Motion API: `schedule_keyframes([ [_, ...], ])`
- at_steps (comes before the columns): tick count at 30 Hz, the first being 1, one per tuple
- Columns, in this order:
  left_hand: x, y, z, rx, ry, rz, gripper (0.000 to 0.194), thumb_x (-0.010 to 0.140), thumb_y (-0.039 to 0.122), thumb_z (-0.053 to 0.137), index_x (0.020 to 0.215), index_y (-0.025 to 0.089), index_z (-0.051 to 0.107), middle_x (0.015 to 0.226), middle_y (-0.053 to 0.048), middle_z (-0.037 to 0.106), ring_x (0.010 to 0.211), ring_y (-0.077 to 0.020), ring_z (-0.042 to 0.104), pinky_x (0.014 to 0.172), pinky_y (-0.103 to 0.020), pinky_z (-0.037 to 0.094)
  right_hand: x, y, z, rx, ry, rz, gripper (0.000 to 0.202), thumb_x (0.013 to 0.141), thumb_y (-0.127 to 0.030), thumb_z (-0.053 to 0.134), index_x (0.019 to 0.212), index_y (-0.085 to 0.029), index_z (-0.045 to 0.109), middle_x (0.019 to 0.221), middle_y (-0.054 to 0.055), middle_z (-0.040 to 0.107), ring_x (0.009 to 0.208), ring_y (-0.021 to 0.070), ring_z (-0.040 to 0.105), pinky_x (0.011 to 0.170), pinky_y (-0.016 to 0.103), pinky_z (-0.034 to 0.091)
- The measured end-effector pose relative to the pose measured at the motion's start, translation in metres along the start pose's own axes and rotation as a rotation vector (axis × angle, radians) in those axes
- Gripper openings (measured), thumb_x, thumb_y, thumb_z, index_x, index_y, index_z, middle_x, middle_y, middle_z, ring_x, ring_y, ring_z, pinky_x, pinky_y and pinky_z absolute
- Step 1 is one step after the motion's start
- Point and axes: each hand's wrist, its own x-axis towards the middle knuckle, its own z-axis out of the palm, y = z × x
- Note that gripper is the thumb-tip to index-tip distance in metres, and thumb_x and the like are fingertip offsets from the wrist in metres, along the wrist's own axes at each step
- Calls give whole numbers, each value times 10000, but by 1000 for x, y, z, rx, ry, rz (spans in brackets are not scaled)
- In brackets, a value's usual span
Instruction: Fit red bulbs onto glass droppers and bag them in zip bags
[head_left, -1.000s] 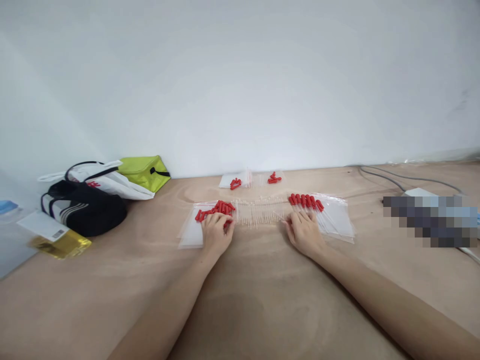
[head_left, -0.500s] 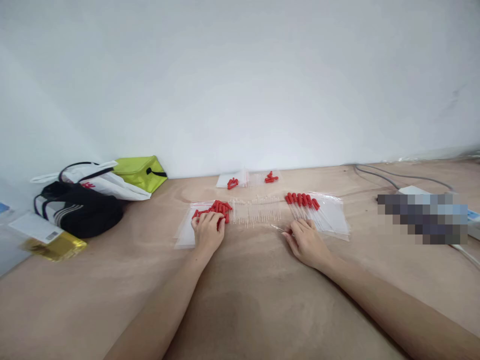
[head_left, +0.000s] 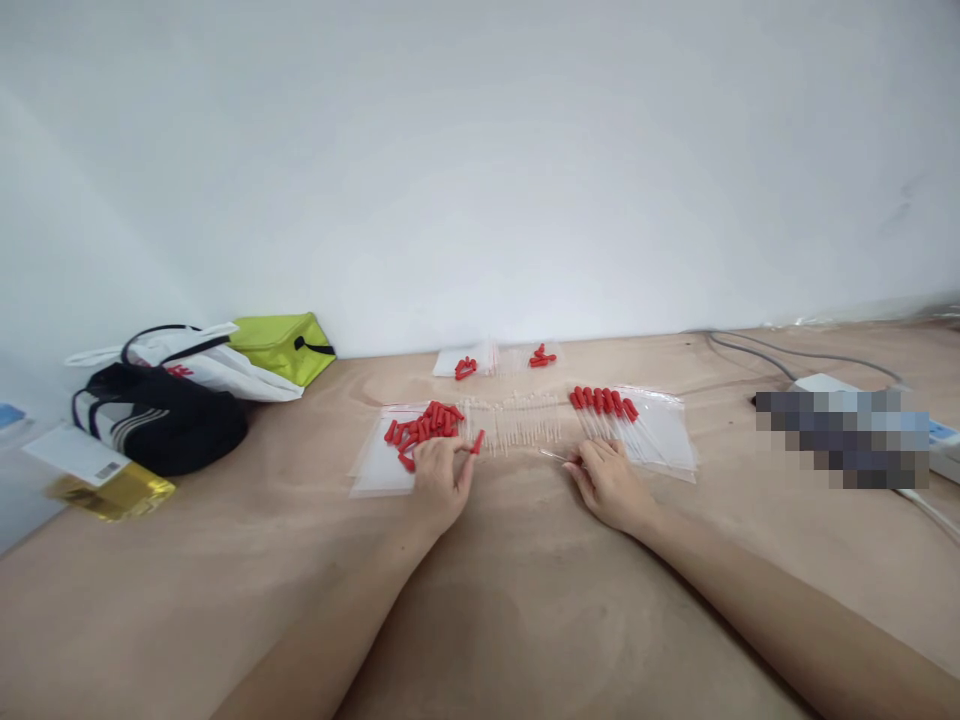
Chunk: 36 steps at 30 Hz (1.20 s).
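Note:
My left hand pinches a red rubber bulb between thumb and fingertips, close to the near left end of a row of thin clear tubes. Behind that hand, a pile of red rubber bulbs lies on a clear plastic bag. My right hand is closed on a thin clear dropper tube, whose tip points left. Beyond it, several droppers with red bulbs lie side by side on another plastic bag, stems towards me.
Small bags with red bulbs lie by the wall. On the left are a black bag, a white bag, a lime-green bag and a gold packet. A grey cable and a blurred-out object are at the right.
My left hand has moved right from the pile with a red rubber bulb now showing in its fingertips. My right hand stays in place with the tube.

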Motion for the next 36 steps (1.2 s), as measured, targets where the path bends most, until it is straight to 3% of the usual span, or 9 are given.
schedule_keyframes([
  [4,-1,17,-2,-247,-317,105,111,811,163,431,904,194,483,859,-29,584,828,-162,534,746,-291,420,0,3,3,66,-36,4,144,864,-229,365,757,-177,445,734,34,575,713,168,508,673,292,295],
  [7,2,23,-5,-305,-444,113,127,800,133,420,873,201,499,855,-21,586,842,-162,532,784,-304,419,0,3,4,100,-63,-3,146,864,-218,367,762,-176,461,757,36,585,731,165,517,680,296,303],
  [10,6,27,-6,-301,-447,81,136,773,159,480,902,194,507,864,-25,590,864,-177,529,812,-327,409,3,1,4,108,-60,-13,148,864,-204,368,814,-167,502,788,47,592,755,168,524,682,300,310],
  [14,6,31,4,-265,-481,-26,324,736,283,592,1032,184,504,852,-28,576,813,-183,537,755,-320,428,5,-2,6,125,-37,-55,234,868,-176,346,1018,-167,526,875,71,593,821,172,529,695,304,317],
  [18,4,30,18,-231,-484,-88,156,796,251,522,917,182,594,821,-33,561,776,-170,543,724,-301,428,5,-4,5,144,-83,-69,256,872,-177,333,981,-180,566,843,63,591,793,163,530,697,306,315],
  [21,2,29,21,-194,-448,-92,138,813,238,497,868,194,616,811,-30,565,791,-174,542,745,-317,410,6,-7,3,160,-108,-71,247,871,-182,344,964,-183,573,843,59,593,801,158,530,723,316,305],
  [29,0,32,13,-166,-368,-64,74,827,213,479,819,217,553,824,21,627,843,-160,550,978,-442,167,8,-16,2,171,-127,-93,229,866,-173,358,954,-197,569,856,43,602,805,144,535,781,334,270],
  [36,1,32,11,-222,-389,-31,102,838,224,476,816,228,575,814,35,655,825,-153,573,1000,-477,89,8,-15,0,202,-125,-123,236,853,-156,384,957,-212,587,872,40,616,815,142,548,781,333,269],
])
